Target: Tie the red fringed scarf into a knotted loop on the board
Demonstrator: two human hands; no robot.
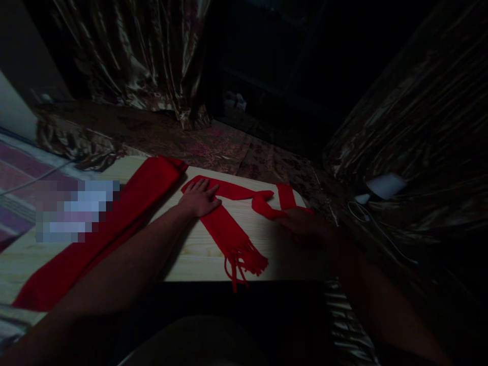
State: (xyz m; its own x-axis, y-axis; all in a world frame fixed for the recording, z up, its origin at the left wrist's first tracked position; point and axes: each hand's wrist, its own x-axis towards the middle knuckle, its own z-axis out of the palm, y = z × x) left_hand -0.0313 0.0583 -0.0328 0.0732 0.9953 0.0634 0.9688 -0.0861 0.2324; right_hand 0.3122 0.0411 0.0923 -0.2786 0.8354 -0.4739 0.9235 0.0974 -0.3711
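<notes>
A red fringed scarf (224, 223) lies bent at an angle on a pale wooden table (183, 254). Its fringe hangs over the near edge. My left hand (199, 197) rests flat on the bend, fingers spread. To the right, my right hand (305, 222) is closed around a red strip of scarf (265, 207), which curls up at its left end. Shadow hides part of those fingers. Another red band (285, 195) crosses the table's far right corner. I cannot tell whether all these parts are one scarf. A second, folded red cloth (125, 218) stretches along the left, beneath my left forearm.
Patterned fabric (229, 147) covers the ledge behind the table, with shiny curtains (145, 61) above. At right are a white object (386, 185) and a white cable (392, 244). A blurred-out patch (76, 211) covers something at left. The room is dim.
</notes>
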